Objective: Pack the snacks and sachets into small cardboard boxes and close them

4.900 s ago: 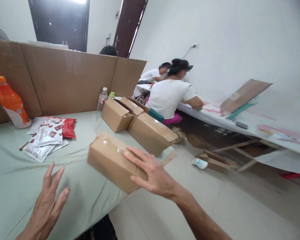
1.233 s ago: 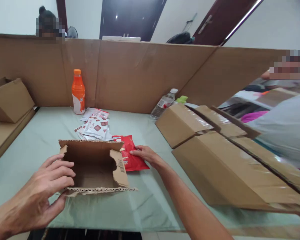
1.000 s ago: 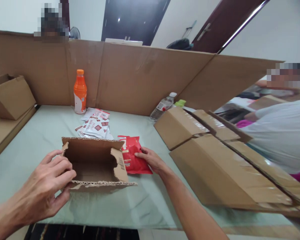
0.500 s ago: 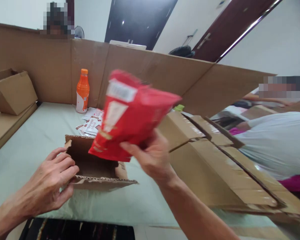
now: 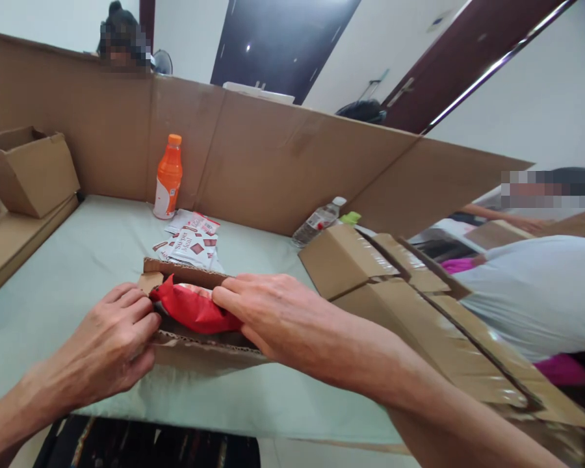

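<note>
A small open cardboard box (image 5: 205, 357) stands on the pale green tabletop in front of me. Inside its mouth lies a red snack packet (image 5: 195, 309), its upper side showing above the front rim. My right hand (image 5: 268, 309) grips the packet at its right end, thumb on the near side; some fingertips are hidden. At the box's left end, my left hand (image 5: 121, 335) has its fingers curled over the edge and flap, holding the box. Several white printed sachets (image 5: 192, 244) lie in a pile just behind the box.
An orange bottle (image 5: 169, 175) stands by the tall cardboard partition (image 5: 273, 143). A clear bottle (image 5: 319, 221) leans near brown boxes (image 5: 394, 325) on the right. Another open box (image 5: 43, 172) sits at left. One person is beyond the partition, another at right (image 5: 541, 292).
My right hand has lowered the red packet from above the box down into its mouth. My left hand stays on the box's left edge. The view has shifted slightly.
</note>
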`<state>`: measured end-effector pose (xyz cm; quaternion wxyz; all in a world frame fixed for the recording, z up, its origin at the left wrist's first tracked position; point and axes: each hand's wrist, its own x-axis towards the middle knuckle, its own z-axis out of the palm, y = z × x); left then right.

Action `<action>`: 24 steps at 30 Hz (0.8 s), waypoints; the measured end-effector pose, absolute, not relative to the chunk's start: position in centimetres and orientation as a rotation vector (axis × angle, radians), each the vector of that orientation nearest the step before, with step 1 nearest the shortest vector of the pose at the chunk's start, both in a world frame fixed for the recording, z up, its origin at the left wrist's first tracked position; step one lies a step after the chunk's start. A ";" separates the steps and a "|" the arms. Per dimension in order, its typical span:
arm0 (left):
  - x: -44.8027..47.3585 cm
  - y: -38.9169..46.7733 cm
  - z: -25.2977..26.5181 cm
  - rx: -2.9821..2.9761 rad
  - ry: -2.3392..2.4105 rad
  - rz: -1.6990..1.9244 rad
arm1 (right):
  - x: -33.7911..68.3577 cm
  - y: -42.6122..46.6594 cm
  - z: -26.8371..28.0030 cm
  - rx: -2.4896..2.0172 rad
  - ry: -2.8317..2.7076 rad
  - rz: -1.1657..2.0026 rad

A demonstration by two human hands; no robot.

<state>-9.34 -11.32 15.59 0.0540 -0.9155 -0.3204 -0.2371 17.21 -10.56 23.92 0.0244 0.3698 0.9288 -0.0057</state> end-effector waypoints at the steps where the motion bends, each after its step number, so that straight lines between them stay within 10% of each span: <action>1: -9.4 -11.3 15.6 -2.747 -1.000 -0.718 | 17.1 -10.4 23.9 1.134 2.867 -0.042; 18: -7.0 -11.6 18.3 -3.087 -1.078 -0.160 | 15.6 -6.6 18.3 0.804 2.693 -0.760; 24: -7.7 -10.2 18.8 -3.262 -0.960 -0.078 | 21.7 -3.1 20.6 1.701 3.159 -1.472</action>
